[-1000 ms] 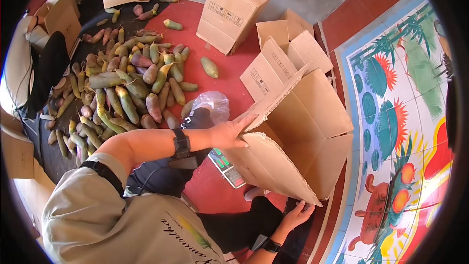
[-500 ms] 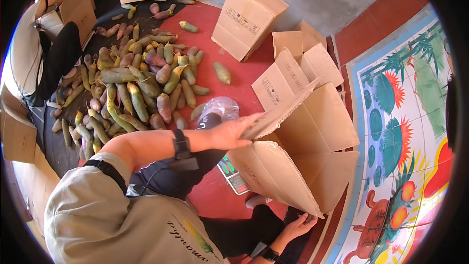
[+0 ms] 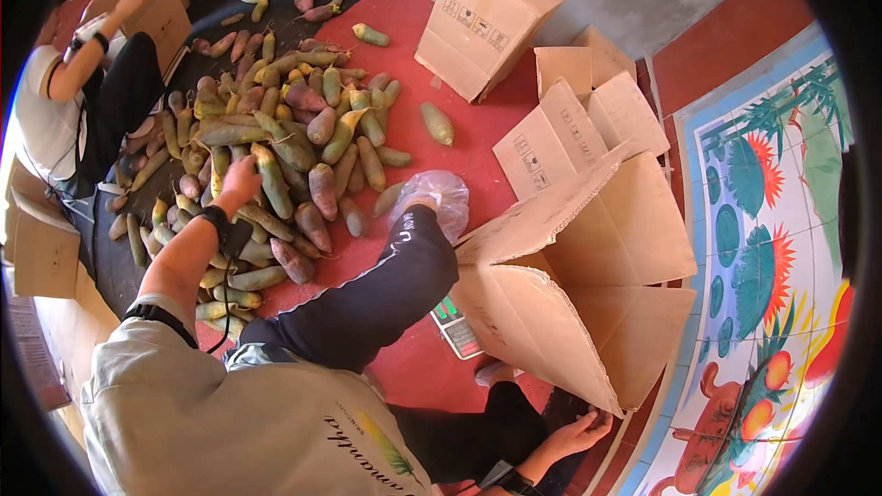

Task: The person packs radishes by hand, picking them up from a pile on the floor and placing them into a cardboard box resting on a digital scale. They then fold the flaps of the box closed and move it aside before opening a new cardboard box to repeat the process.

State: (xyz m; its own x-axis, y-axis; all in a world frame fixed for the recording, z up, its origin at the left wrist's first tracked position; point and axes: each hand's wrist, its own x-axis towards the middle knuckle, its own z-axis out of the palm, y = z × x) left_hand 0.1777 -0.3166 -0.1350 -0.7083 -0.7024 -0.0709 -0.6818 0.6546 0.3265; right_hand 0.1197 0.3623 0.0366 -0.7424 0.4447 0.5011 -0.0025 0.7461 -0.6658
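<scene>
Seemingly at the selecting stage, with the left hand (image 3: 241,180) curled on or just above the heap of radishes (image 3: 322,188), beside the bent left leg (image 3: 367,303); cannot tell whether gripping one. Bracing, or perhaps merely touching, the lower corner of the open carton (image 3: 528,321) with a loosely bent right hand (image 3: 577,434), pinch unclear. Probably calls next for closing around one radish, clear of its neighbours. Farther off, facing more cartons (image 3: 487,28).
</scene>
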